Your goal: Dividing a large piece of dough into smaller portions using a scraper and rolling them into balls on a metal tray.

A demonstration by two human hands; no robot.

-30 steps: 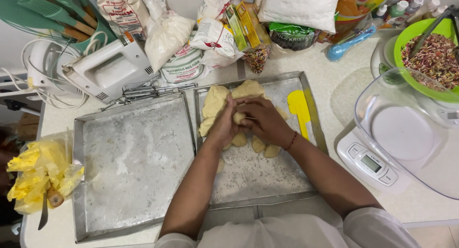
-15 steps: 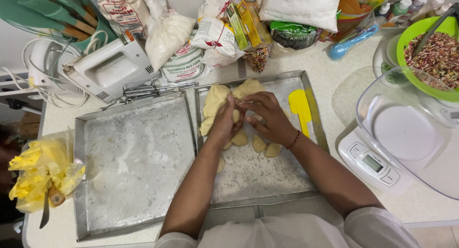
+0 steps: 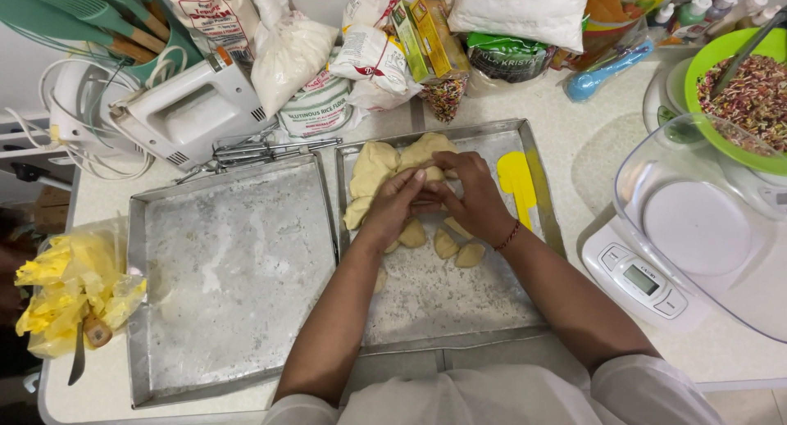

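Over the right metal tray (image 3: 537, 228), my left hand (image 3: 392, 208) and my right hand (image 3: 471, 197) meet, their fingers closed together around a small piece of pale dough (image 3: 432, 174). A large lump of dough (image 3: 379, 167) lies just behind the hands at the tray's far end. Several small dough pieces (image 3: 457, 247) lie on the floured tray under my right wrist. A yellow scraper (image 3: 518, 181) rests on the tray to the right of the hands.
A second floured tray (image 3: 234, 269) lies to the left. A white hand mixer (image 3: 184, 109), flour bags (image 3: 287, 52) and packets line the back. A white scale (image 3: 648, 277) with clear bowl and a green bowl (image 3: 742, 89) of sprinkles stand right. A yellow bag (image 3: 70, 290) is far left.
Both hands have stayed over the far end of the right tray, their fingers shifting slightly as they work the small dough piece. Nothing else has moved.
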